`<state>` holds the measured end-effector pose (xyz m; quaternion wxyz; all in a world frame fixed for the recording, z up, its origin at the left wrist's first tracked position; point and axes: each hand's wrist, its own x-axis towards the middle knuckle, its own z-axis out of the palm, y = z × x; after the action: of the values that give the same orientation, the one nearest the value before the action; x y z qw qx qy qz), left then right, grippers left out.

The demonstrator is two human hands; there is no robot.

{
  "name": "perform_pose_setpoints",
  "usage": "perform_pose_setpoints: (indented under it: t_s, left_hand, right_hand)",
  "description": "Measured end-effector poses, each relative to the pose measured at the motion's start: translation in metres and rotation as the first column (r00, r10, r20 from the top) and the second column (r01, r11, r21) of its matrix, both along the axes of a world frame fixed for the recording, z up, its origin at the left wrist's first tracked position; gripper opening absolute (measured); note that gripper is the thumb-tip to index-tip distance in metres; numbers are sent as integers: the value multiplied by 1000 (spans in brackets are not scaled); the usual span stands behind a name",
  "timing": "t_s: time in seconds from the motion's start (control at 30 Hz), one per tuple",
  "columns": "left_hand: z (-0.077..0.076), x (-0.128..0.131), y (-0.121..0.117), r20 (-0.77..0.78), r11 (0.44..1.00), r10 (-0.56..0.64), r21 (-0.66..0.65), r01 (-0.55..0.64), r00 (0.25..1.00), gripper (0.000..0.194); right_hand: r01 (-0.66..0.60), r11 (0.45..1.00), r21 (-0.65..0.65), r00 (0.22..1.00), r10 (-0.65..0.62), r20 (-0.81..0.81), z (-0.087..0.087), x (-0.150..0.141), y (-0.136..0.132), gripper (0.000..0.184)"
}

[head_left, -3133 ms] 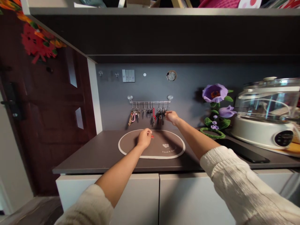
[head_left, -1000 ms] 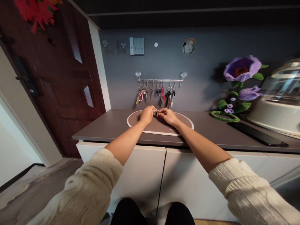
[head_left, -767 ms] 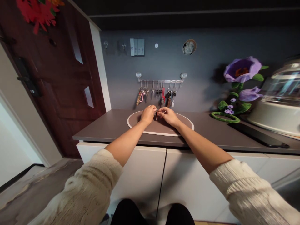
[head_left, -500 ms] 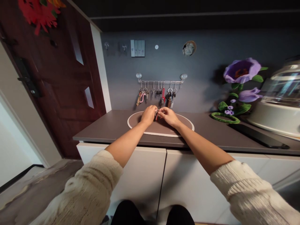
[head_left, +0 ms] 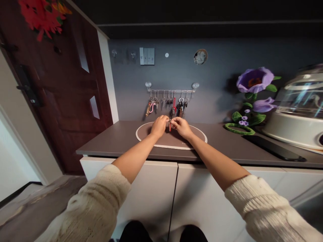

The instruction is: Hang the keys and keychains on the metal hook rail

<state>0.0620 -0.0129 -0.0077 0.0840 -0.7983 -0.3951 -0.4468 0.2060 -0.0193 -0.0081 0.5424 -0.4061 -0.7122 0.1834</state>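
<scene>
My left hand [head_left: 159, 125] and my right hand [head_left: 180, 127] meet over an oval brown mat [head_left: 194, 142] on the dark counter. Both pinch a small key ring with a red tag [head_left: 170, 125] held between their fingertips. Just behind them on the grey wall hangs a chrome hook rail [head_left: 171, 90] carrying several bunches of keys [head_left: 174, 105]. Cream knitted sleeves cover both forearms near the camera.
A dark wooden door [head_left: 63, 87] stands at the left. On the counter [head_left: 113, 141] to the right are purple artificial flowers [head_left: 253, 90], a black flat device [head_left: 275, 149] and a white cooker with a glass lid [head_left: 297, 111]. White cabinet doors [head_left: 156, 195] lie below.
Three seconds ago my right hand reached up to the hook rail while the left rested on the mat. It has come down and both hands now pinch the small red-tagged key ring together.
</scene>
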Motion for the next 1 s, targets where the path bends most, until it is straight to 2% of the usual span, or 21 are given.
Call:
perform_pose_setpoints:
  t_s: [0.3, 0.6, 0.77, 1.0]
  left_hand:
    - [-7, -1, 5, -66, 998, -15, -62, 11, 998, 21]
    - [-11, 3, 8, -131, 985, -89, -157, 68, 987, 21]
    - [-14, 3, 10, -151, 975, -110, -207, 78, 982, 21]
    - [-16, 3, 11, -147, 969, -118, -232, 82, 982, 21]
  right_hand:
    - [162, 985, 62, 985, -165, 44, -4, 11, 4, 9]
    - [261, 965, 33, 965, -260, -35, 7, 33, 5, 14]
    - [279, 960, -3, 956, -278, -90, 24, 49, 7, 13]
    - [329, 943, -50, 925, -333, -185, 63, 76, 17, 8]
